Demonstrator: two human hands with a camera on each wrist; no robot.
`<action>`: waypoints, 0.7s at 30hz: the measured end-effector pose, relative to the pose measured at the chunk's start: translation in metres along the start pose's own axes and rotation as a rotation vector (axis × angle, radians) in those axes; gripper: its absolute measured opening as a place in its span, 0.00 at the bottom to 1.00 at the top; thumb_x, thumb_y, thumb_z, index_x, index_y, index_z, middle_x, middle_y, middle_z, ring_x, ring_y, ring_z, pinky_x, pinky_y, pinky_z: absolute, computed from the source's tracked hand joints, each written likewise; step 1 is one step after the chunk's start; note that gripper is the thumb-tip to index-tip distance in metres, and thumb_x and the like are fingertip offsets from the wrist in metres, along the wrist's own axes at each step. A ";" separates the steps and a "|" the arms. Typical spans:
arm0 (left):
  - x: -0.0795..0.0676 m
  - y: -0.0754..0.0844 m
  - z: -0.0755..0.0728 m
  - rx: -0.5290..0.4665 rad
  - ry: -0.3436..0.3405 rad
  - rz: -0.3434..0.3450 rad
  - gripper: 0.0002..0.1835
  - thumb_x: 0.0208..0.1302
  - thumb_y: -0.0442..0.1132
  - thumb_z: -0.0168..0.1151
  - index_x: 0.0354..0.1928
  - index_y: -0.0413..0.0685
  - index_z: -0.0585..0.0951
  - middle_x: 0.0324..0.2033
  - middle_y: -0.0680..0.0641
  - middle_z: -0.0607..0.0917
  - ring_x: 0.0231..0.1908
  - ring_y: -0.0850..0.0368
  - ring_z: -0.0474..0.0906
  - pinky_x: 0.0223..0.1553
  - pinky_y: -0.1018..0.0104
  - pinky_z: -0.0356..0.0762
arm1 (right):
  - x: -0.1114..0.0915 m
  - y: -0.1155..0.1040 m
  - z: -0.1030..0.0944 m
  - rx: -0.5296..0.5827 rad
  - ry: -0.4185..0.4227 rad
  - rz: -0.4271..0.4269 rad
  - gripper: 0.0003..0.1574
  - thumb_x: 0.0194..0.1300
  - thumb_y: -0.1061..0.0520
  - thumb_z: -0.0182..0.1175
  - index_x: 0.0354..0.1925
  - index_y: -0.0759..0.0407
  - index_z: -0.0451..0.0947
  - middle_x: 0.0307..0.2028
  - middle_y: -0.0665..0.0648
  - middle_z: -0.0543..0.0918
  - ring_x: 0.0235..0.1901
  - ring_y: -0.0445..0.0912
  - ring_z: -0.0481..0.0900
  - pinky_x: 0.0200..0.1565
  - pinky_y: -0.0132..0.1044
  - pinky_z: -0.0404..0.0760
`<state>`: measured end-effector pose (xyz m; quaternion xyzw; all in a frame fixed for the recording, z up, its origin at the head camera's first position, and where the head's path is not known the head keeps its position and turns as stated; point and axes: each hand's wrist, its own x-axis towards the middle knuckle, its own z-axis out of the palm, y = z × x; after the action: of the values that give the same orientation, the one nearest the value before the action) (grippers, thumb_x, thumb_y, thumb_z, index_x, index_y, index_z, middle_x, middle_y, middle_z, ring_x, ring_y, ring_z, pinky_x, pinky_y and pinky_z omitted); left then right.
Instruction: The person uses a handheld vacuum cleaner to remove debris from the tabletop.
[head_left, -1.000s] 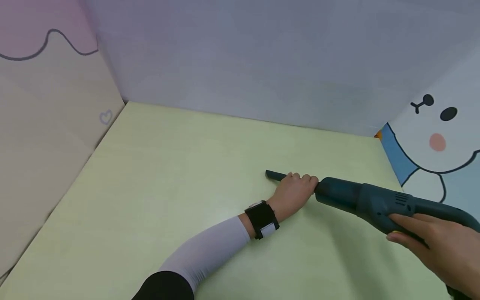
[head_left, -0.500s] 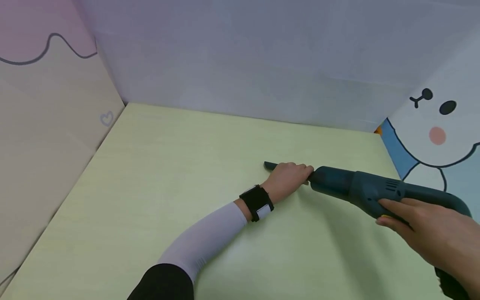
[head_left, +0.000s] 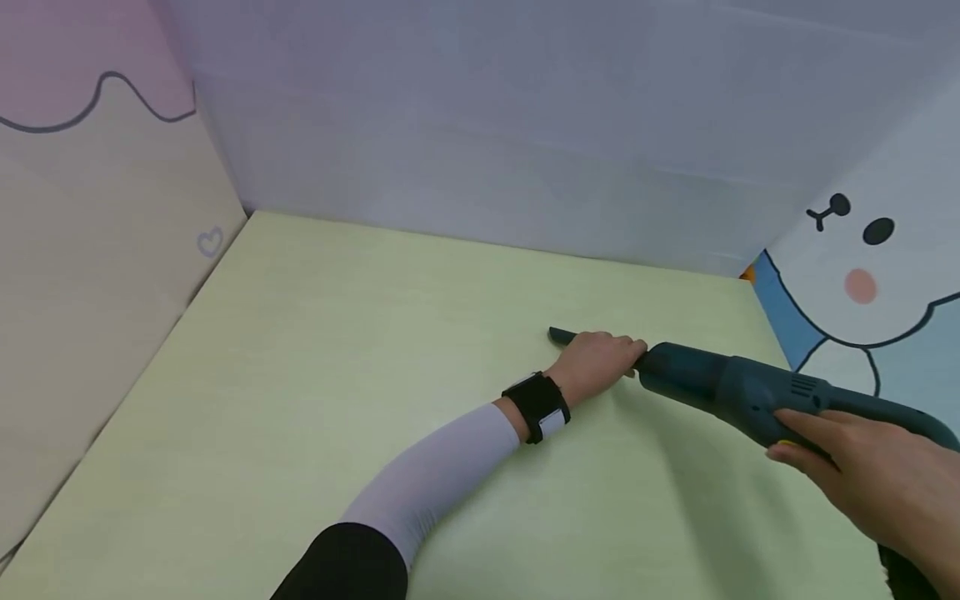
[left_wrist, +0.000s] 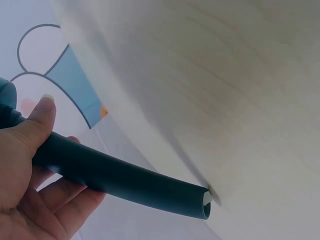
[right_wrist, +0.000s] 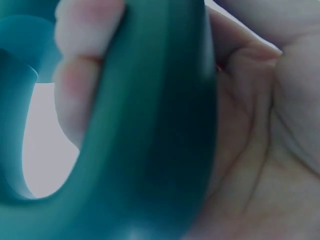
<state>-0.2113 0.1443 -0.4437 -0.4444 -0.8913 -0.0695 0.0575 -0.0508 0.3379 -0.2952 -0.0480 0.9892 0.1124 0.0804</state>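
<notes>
Both hands hold a dark teal handheld vacuum cleaner (head_left: 686,375) above the pale yellow-green table, its slim nozzle (left_wrist: 120,172) pointing left in the head view. My left hand (head_left: 597,365) grips that nozzle just ahead of the body, fingers and thumb around it in the left wrist view. An opening with a pale edge shows at the nozzle's end, close to the tabletop; whether it touches cannot be told. At the right, my right hand (head_left: 870,475) holds the looped handle (right_wrist: 145,125), with fingertips coming through the loop.
The tabletop (head_left: 337,350) stretches out to the left and behind the nozzle. A plain lilac wall (head_left: 480,125) rises at its far edge. Panels stand on both sides, the right panel (head_left: 900,292) bearing a cartoon animal.
The view shifts slightly. Compared with a second ago, the vacuum cleaner and both hands sit a little farther right and farther back over the table. Both grips stay the same.
</notes>
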 end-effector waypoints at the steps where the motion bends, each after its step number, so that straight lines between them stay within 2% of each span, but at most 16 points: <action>1: 0.001 0.000 0.001 0.000 0.002 0.001 0.15 0.63 0.50 0.58 0.48 0.54 0.74 0.39 0.57 0.82 0.31 0.64 0.76 0.32 0.72 0.76 | 0.001 0.002 0.001 0.004 -0.007 0.000 0.34 0.55 0.40 0.61 0.49 0.64 0.78 0.33 0.66 0.81 0.32 0.61 0.74 0.36 0.63 0.72; 6: 0.004 -0.002 0.007 0.010 0.002 -0.003 0.13 0.63 0.48 0.58 0.47 0.54 0.75 0.38 0.58 0.82 0.30 0.64 0.75 0.31 0.72 0.76 | 0.005 0.008 0.007 0.048 -0.027 -0.035 0.38 0.57 0.38 0.59 0.53 0.66 0.76 0.43 0.74 0.78 0.43 0.71 0.72 0.42 0.67 0.70; 11: 0.005 -0.008 0.010 0.025 -0.010 -0.020 0.12 0.63 0.47 0.58 0.47 0.55 0.75 0.38 0.58 0.82 0.31 0.65 0.76 0.31 0.72 0.76 | 0.013 0.010 0.009 0.064 -0.010 -0.082 0.38 0.57 0.38 0.59 0.52 0.67 0.76 0.43 0.73 0.79 0.44 0.71 0.72 0.43 0.66 0.71; 16: 0.004 -0.014 0.013 0.053 -0.002 -0.043 0.14 0.63 0.49 0.58 0.48 0.55 0.75 0.38 0.58 0.82 0.30 0.64 0.76 0.31 0.72 0.76 | 0.018 0.007 0.012 0.092 0.041 -0.106 0.35 0.57 0.40 0.60 0.51 0.65 0.77 0.44 0.72 0.80 0.44 0.69 0.73 0.43 0.65 0.72; 21: 0.002 -0.023 0.012 0.119 0.015 -0.069 0.16 0.64 0.52 0.55 0.49 0.55 0.74 0.39 0.58 0.82 0.31 0.62 0.77 0.29 0.71 0.77 | 0.022 0.005 0.016 0.118 0.149 -0.147 0.29 0.55 0.43 0.63 0.49 0.62 0.80 0.39 0.66 0.83 0.40 0.64 0.78 0.40 0.62 0.74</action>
<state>-0.2319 0.1343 -0.4569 -0.4089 -0.9081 -0.0215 0.0882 -0.0709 0.3442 -0.3133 -0.1238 0.9912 0.0437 0.0174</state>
